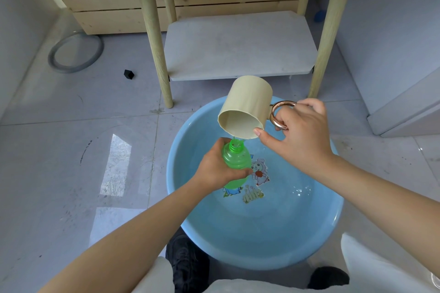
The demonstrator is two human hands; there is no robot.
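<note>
My left hand (215,166) grips a green plastic bottle (235,157) by its body, neck up and uncapped, over a blue basin (309,240). My right hand (301,135) holds a cream mug (246,107) by its copper ring handle, thumb against the rim. The mug is tipped mouth-down toward me, its lip right above the bottle's threaded opening, and a thin stream of water runs into it. The basin holds shallow water and has cartoon stickers on its bottom.
The basin sits on a grey tiled floor between my dark shoes (188,266). Behind it stands a wooden-legged table (152,38) with a low grey shelf (238,47). A grey ring (57,64) and a small black cube (128,74) lie on the floor at left.
</note>
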